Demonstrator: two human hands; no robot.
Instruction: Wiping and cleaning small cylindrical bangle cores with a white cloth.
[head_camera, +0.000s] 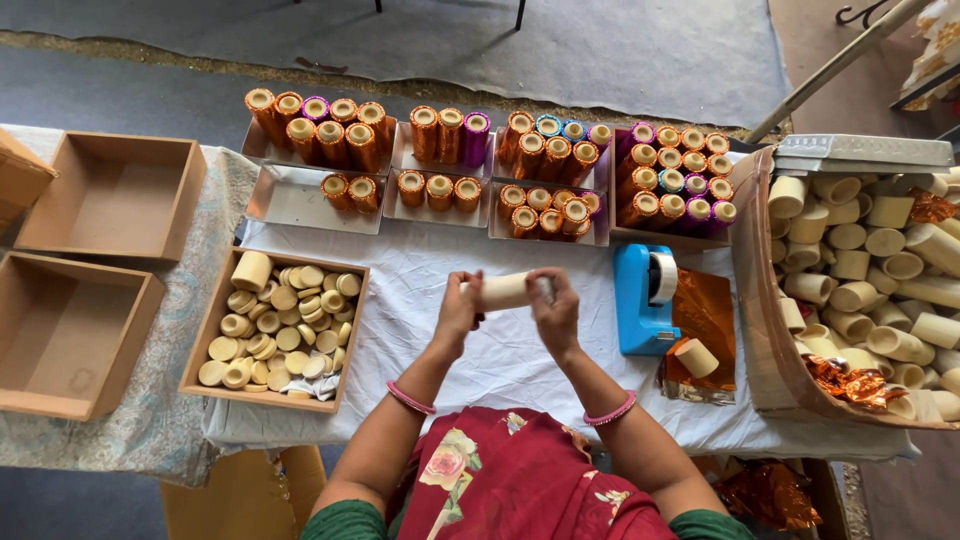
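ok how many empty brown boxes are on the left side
3: one empty box at upper left, one below it nearer the person, and one cut off at the left edge, its inside hidden.

At nine o'clock sit two empty cardboard boxes (110, 195); at three o'clock, one blue tape dispenser (640, 300); at twelve, four trays of foil-wrapped tubes (545, 150).

Cream cardboard tube (507, 291), lying level, gripped at both ends
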